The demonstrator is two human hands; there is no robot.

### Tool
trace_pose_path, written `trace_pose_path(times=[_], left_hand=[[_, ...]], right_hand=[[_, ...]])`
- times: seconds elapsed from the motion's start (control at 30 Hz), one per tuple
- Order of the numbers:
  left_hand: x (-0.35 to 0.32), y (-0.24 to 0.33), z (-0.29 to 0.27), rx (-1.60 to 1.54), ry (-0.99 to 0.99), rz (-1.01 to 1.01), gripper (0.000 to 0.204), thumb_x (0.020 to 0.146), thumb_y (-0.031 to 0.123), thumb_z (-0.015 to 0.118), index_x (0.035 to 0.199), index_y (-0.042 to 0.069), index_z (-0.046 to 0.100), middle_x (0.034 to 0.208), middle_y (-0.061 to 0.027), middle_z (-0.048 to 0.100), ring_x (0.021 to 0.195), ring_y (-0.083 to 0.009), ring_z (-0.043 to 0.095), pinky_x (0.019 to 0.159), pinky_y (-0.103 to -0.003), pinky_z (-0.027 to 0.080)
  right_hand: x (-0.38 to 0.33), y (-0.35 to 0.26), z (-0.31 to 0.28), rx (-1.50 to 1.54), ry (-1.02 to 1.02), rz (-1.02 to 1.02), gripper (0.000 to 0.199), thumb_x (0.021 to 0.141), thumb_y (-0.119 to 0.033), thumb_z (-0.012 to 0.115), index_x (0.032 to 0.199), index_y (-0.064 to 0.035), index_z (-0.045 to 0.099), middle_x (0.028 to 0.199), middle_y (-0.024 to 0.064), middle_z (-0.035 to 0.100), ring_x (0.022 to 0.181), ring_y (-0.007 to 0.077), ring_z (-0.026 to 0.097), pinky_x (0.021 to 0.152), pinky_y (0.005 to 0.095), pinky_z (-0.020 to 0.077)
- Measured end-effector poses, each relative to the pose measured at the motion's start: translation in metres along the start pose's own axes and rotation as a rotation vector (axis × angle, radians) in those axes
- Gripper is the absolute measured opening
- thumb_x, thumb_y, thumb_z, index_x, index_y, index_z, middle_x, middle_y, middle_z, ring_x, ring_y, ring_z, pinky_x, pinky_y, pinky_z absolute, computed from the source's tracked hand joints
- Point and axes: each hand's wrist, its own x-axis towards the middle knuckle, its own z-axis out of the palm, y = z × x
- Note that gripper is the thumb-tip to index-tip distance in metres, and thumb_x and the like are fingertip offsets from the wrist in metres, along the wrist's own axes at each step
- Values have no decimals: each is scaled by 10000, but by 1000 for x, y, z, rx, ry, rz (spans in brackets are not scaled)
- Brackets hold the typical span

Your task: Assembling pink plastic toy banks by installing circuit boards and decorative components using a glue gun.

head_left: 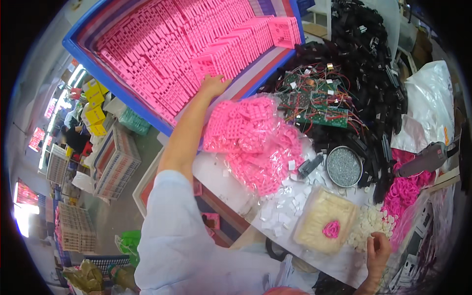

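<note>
My left arm stretches up to a large blue crate [147,118]. My left hand [215,85] is at the near end of a row of pink plastic grid panels [209,65], its fingers closed on the edge of the nearest one. At the lower right, my right hand [378,250] is beside a pile of small cream-coloured pieces [368,223]. Its fingers are curled together, and whatever may be between them is too small to make out. Just left of that pile lies a cream padded block [314,223] with a small pink looped piece [332,229] on it.
Bagged pink grid parts [246,128] lie mid-table, near a round tin of small grey bits [344,167] and scattered white squares [278,214]. Green circuit boards with wires [324,103] rest on heaped black parts [364,54]. Pink loops [405,194] pile at right.
</note>
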Motion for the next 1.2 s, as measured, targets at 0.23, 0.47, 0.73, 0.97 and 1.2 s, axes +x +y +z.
trace_pose_path(times=[0.23, 0.47, 0.73, 0.97, 1.2], left_hand=[[103, -55, 75, -152, 378, -179, 666, 847, 497, 631, 1377, 98, 575, 1360, -246, 559, 1325, -421, 467, 1114, -518, 372], [106, -34, 52, -125, 309, -216, 492, 840, 373, 631, 1169, 8, 648, 1041, -238, 681, 1022, -413, 648, 887, -520, 512], [-1, -13, -80, -280, 794, 295, 491, 935, 310, 624, 1307, -1, 543, 1264, -201, 559, 1187, -325, 512, 1000, -453, 399], [-189, 27, -103, -844, 236, 455, 476, 997, 155, 555, 1433, -17, 472, 1468, -199, 480, 1359, -262, 448, 1130, -392, 350], [-322, 127, -42, -1596, -447, 153, 217, 978, 24, 537, 1190, 15, 579, 1203, -110, 614, 1065, -163, 606, 926, -302, 505]], right_hand=[[-34, 8, -11, -137, 77, -44, 96, 800, -42, 703, 879, 2, 669, 661, 64, 566, 557, 147, 521, 529, 292, 400], [-43, -7, -21, -152, 83, 41, 105, 804, -81, 709, 860, 2, 678, 665, 109, 594, 575, 210, 573, 554, 329, 436], [-33, 13, -55, -183, 49, 1, 115, 845, -163, 707, 871, -51, 703, 705, 105, 633, 607, 235, 608, 580, 351, 459], [0, 113, -161, -558, 612, 243, 152, 841, -147, 641, 945, -48, 691, 923, 160, 699, 849, 338, 675, 724, 438, 509], [-40, 174, -186, -1033, 122, 566, 286, 762, -170, 709, 1030, -74, 688, 989, 184, 705, 987, 348, 670, 872, 442, 536]])
